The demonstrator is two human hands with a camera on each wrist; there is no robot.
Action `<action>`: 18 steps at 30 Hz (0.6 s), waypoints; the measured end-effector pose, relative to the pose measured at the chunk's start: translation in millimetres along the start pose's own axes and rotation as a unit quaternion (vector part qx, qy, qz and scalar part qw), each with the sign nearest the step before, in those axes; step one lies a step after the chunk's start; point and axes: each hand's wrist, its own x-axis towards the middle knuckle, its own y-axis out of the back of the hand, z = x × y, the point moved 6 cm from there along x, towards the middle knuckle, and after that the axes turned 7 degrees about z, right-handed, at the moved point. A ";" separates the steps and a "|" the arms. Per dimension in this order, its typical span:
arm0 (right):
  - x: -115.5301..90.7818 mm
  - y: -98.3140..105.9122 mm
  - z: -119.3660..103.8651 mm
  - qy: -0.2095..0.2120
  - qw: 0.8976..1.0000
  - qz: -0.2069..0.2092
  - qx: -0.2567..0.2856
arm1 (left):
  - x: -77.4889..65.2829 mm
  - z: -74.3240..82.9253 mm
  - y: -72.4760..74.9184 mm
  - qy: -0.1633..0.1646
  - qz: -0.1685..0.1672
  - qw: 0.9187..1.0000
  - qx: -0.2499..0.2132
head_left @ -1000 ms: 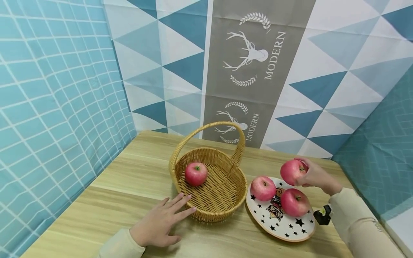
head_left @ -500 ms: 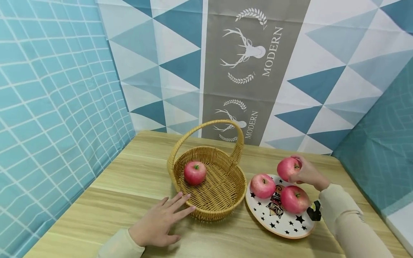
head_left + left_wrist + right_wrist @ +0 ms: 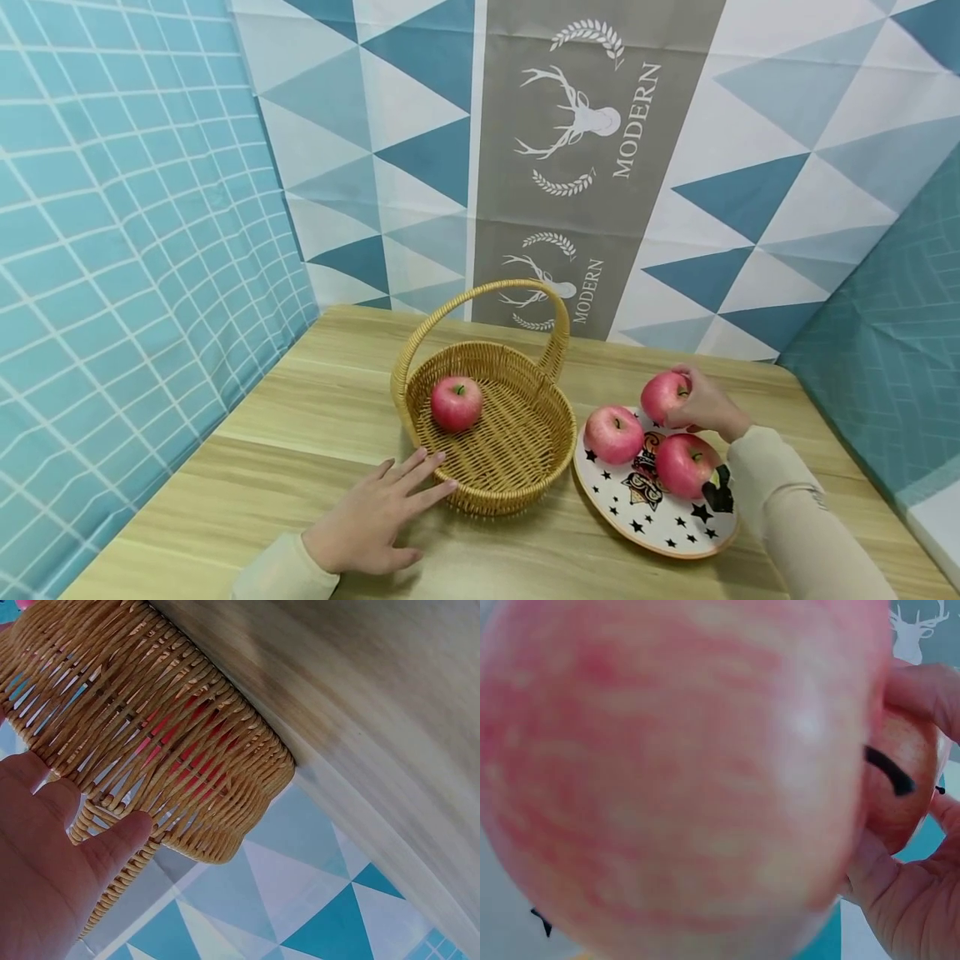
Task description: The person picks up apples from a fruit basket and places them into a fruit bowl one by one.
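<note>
My right hand (image 3: pixel 705 406) grips a red apple (image 3: pixel 663 398) at the far edge of the white plate (image 3: pixel 645 527) with black stars. Two other apples lie on that plate: a paler one (image 3: pixel 613 435) on the left and a red one (image 3: pixel 684 467) nearer me. In the right wrist view a near apple (image 3: pixel 675 772) fills most of the picture, and the gripped one (image 3: pixel 904 776) shows behind it. My left hand (image 3: pixel 375 518) rests straight fingers on the near rim of the wicker basket (image 3: pixel 495 502). Inside the basket, at its left, sits one apple (image 3: pixel 456 404).
The basket's tall arched handle (image 3: pixel 480 292) rises over its far side. The wooden table (image 3: pixel 300 400) meets a patterned backdrop (image 3: pixel 435 167) behind. Blue tiled cloth (image 3: pixel 150 250) hangs at the left, teal cloth (image 3: pixel 885 350) at the right.
The right hand has moved left and slightly nearer with its apple, from the plate's far right side to its far edge. The left hand has kept its place at the basket rim.
</note>
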 end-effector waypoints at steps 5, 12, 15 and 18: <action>3.6 -6.6 1.8 0.009 1.000 -0.006 -0.020 | 0.2 -0.3 -1.0 0.003 -0.009 1.000 -0.006; 9.1 -12.8 3.5 0.048 0.996 -0.010 -0.070 | -0.2 0.3 -1.1 0.003 -0.008 1.000 -0.007; 10.2 -15.0 3.2 0.050 0.995 -0.014 -0.081 | -0.2 -0.6 -1.5 0.006 -0.010 1.000 -0.009; 11.3 -16.6 1.6 0.052 0.995 -0.021 -0.084 | -0.5 -1.9 -1.8 0.010 -0.013 1.000 -0.010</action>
